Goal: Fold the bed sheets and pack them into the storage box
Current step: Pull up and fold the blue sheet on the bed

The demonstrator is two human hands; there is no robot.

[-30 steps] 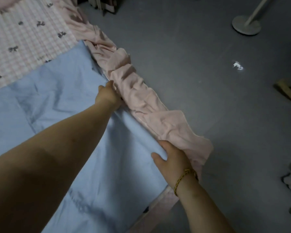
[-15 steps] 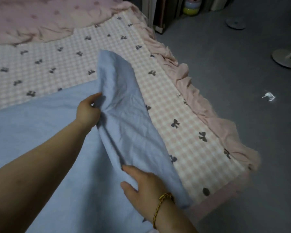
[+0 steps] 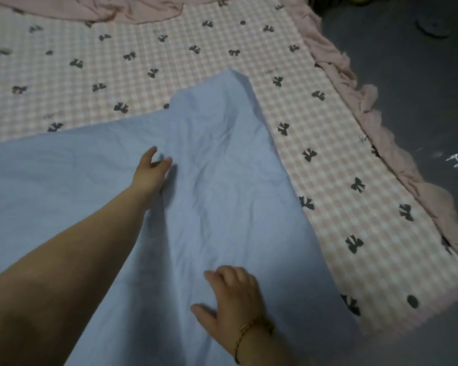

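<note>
Lying folded over itself on the bed (image 3: 169,48), the blue sheet (image 3: 222,180) is no longer held up by its edge as it was a moment ago. One fold looks done, with more to come, and no storage box is in view. The left hand (image 3: 152,170) is just at the sheet's surface, fingers loosely spread. The right hand (image 3: 233,294) rests on the sheet, fingers slightly curled, gripping nothing.

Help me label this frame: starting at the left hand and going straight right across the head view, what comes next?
left hand → blue sheet → bow-print checked sheet → pink ruffle → grey floor → white scrap
</note>
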